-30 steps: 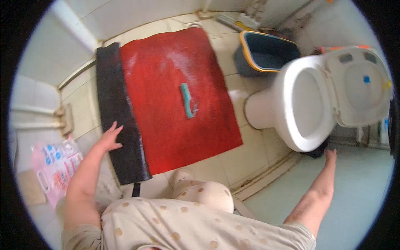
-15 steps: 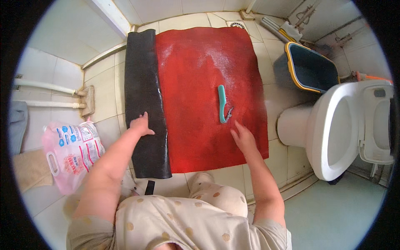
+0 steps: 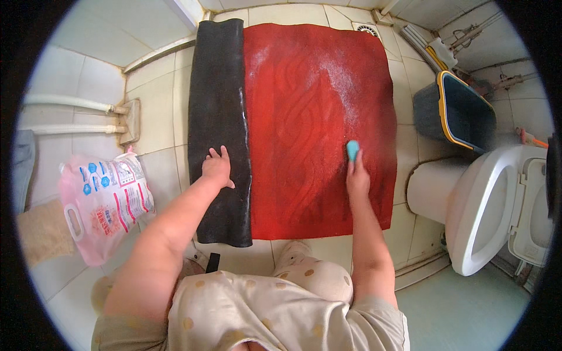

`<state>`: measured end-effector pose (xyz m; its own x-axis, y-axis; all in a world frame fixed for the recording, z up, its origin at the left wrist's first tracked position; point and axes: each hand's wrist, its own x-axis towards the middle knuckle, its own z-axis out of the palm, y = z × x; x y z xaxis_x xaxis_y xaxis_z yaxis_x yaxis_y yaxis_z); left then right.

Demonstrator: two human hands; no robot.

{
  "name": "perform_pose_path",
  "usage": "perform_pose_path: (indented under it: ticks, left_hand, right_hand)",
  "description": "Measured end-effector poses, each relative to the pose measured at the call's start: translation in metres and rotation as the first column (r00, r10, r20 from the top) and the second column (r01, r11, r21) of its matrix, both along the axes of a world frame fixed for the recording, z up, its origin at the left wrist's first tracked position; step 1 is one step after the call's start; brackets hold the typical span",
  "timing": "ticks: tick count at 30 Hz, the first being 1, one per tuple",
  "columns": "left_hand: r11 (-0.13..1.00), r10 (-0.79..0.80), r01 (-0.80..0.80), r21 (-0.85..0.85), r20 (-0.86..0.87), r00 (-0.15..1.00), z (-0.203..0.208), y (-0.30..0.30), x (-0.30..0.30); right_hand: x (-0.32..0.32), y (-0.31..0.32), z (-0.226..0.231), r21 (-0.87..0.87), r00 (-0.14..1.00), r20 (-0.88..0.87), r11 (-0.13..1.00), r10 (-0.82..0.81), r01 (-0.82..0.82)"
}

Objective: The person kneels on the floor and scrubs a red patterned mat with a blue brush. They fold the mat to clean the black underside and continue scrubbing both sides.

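A red mat (image 3: 310,117) with a raised braid pattern lies flat on the tiled floor, dusted with white powder near its top right. Its left edge is folded over, showing a black underside (image 3: 218,111). My left hand (image 3: 216,168) presses flat on that black strip, fingers spread. My right hand (image 3: 357,175) grips a teal brush (image 3: 352,150) and holds it against the red mat near its right edge. My knees in spotted beige cloth are at the mat's near edge.
A pink detergent bag (image 3: 102,202) lies on the floor at left, next to white pipes (image 3: 70,114). A dark blue bucket with a yellow rim (image 3: 453,111) stands at upper right. A white toilet (image 3: 486,210) with its lid up sits at right.
My right hand came from beside the toilet to the mat and took hold of the teal brush that lay there. The view shifted to centre on the mat. My left hand stayed on the black strip.
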<state>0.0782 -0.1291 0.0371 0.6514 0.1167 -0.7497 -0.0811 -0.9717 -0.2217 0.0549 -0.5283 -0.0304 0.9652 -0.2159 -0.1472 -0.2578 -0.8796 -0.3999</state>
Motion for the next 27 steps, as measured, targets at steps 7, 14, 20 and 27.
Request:
perform_pose_path:
  ticks: [7,14,20,27]
  left_hand:
    - [1.000,-0.021,0.022,-0.019,0.050,0.999,-0.004,0.008,-0.008]
    - [0.999,-0.031,0.032,-0.011,0.047,0.998,-0.003,0.003,-0.003]
    - [1.000,-0.030,0.030,-0.008,0.026,0.999,-0.001,0.008,-0.006]
    - [1.000,-0.007,0.008,-0.005,0.042,0.999,-0.005,0.009,-0.007]
  right_hand:
    - [-0.137,0.027,0.019,-0.036,0.807,-0.317,0.844,0.499,-0.535]
    - [0.099,0.052,-0.003,-0.159,0.975,-0.005,0.962,0.224,-0.222]
    - [-0.051,0.063,-0.016,-0.112,0.858,-0.048,0.851,0.511,-0.513]
    - [-0.058,0.086,-0.018,-0.048,0.802,-0.004,0.801,0.597,-0.596]
